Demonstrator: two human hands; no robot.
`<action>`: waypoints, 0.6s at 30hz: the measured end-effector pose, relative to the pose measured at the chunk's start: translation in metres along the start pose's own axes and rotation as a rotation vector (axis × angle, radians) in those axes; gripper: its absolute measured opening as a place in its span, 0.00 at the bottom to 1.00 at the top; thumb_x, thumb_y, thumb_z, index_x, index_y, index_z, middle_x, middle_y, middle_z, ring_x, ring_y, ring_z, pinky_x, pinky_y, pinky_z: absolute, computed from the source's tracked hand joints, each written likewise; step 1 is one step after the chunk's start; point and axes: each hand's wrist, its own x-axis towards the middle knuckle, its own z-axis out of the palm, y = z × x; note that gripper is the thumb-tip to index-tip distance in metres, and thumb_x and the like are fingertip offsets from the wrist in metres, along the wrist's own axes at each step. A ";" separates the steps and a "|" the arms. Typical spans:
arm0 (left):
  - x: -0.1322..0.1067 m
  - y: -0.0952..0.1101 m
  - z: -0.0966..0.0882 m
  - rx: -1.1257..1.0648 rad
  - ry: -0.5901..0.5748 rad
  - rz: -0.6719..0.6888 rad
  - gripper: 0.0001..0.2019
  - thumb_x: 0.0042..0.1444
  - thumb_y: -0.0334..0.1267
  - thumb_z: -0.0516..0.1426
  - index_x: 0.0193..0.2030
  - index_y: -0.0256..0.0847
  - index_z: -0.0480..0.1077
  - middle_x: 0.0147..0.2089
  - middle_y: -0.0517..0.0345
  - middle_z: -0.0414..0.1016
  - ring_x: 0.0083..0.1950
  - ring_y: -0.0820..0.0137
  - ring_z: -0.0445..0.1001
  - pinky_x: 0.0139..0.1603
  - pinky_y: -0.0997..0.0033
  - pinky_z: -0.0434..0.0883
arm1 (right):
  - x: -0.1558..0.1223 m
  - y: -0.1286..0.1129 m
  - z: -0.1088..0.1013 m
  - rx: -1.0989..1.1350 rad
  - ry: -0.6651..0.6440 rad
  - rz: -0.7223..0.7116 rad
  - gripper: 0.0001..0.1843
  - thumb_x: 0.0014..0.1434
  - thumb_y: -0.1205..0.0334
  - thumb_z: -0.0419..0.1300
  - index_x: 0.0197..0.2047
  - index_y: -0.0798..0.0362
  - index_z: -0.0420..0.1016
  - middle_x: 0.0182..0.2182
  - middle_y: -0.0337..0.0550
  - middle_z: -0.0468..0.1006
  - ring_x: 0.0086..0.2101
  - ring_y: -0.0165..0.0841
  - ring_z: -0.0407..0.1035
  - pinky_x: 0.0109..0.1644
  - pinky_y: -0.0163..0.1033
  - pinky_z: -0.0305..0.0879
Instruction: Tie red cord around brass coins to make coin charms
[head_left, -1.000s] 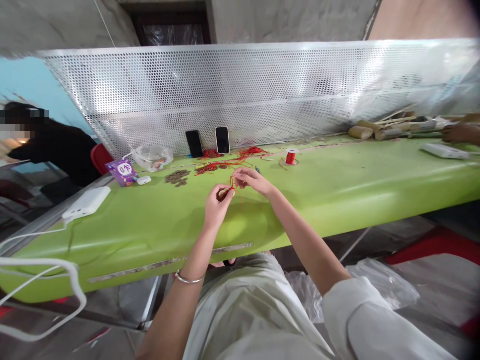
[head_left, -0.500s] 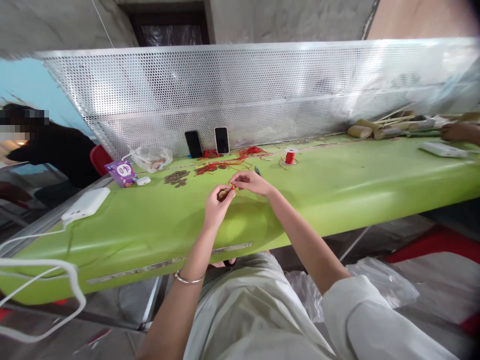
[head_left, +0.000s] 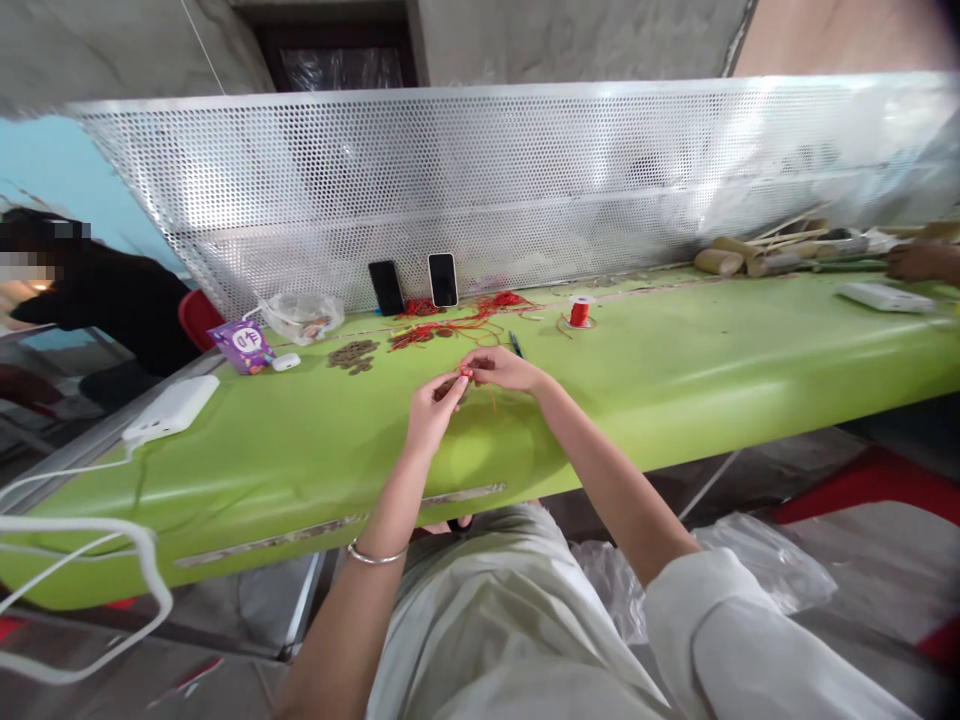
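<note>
My left hand and my right hand meet over the green table, fingertips pinched together on a piece of red thread. The left fingers also hold a small brownish coin-like piece, mostly hidden. A loose end of the thread hangs below the hands. Behind them lie a bundle of red threads, a pile of old coins and a red thread spool.
Two phones lean on the perforated metal screen. A white power bank with cable, a purple packet and a plastic bag lie at the left. A person in black sits far left; another person's hand is far right.
My right hand has moved down and closer to my left hand; both now pinch the thread at one spot. The thread loop seen earlier has drawn smaller.
</note>
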 end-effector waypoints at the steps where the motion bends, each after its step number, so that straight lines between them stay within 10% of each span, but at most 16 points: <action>1: 0.000 0.000 0.000 -0.003 0.009 0.000 0.18 0.45 0.49 0.63 0.38 0.38 0.78 0.25 0.58 0.73 0.25 0.75 0.66 0.23 0.77 0.63 | 0.000 0.000 0.000 -0.001 -0.024 0.010 0.08 0.56 0.63 0.57 0.37 0.58 0.72 0.29 0.40 0.73 0.30 0.27 0.66 0.36 0.33 0.63; 18: -0.002 0.001 0.001 0.008 0.100 0.013 0.18 0.46 0.48 0.63 0.38 0.37 0.76 0.28 0.55 0.76 0.27 0.72 0.70 0.23 0.77 0.64 | -0.007 -0.011 -0.005 0.167 -0.174 0.161 0.11 0.56 0.58 0.58 0.36 0.58 0.73 0.25 0.36 0.68 0.27 0.25 0.61 0.32 0.31 0.59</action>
